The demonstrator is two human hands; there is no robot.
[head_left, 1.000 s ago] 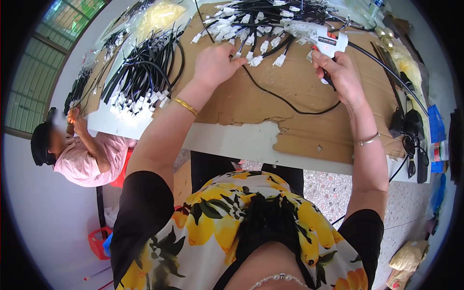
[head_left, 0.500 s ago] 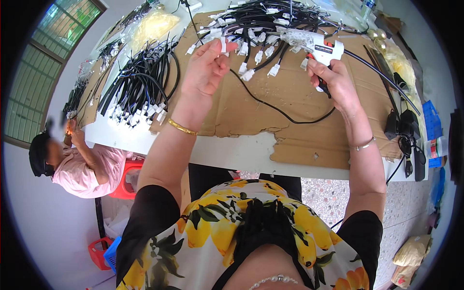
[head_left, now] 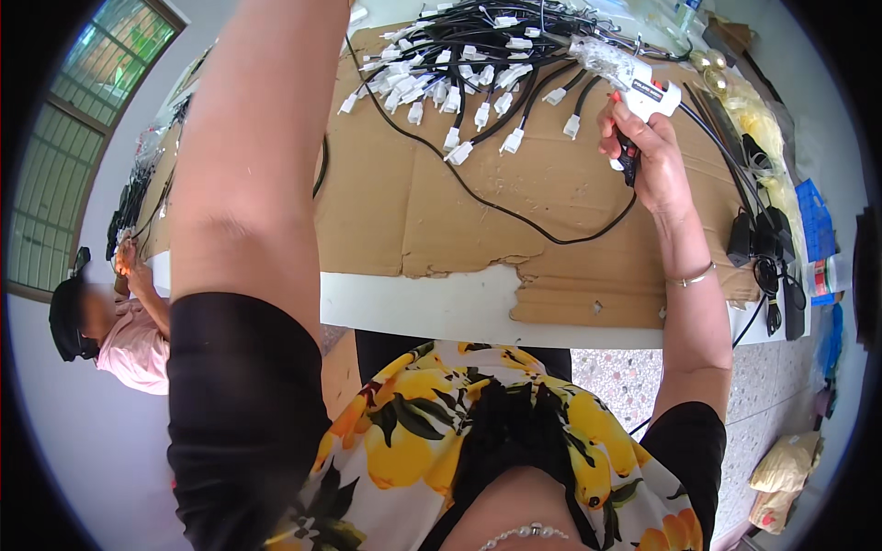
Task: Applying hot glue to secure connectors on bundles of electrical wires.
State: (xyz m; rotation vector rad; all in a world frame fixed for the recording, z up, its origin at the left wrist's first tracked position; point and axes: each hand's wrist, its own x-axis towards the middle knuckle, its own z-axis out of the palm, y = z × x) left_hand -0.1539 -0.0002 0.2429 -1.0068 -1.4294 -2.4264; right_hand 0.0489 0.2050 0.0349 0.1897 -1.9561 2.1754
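1. Head view: the right hand [head_left: 650, 151] grasped the white glue gun [head_left: 643, 84] above the cardboard [head_left: 386, 211], aimed toward the black cables [head_left: 478, 37].
2. The left forearm [head_left: 248, 138] reached past the top edge; the left hand was out of sight, so its grip could not be told.
3. White connectors [head_left: 404, 84] tipped many cables; work looked underway, but finished and remaining pieces could not be told apart.

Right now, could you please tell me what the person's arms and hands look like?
The left sleeve and right sleeve are short and black. The right hand is ungloved, with a silvery bangle above its wrist. The left hand is out of view.
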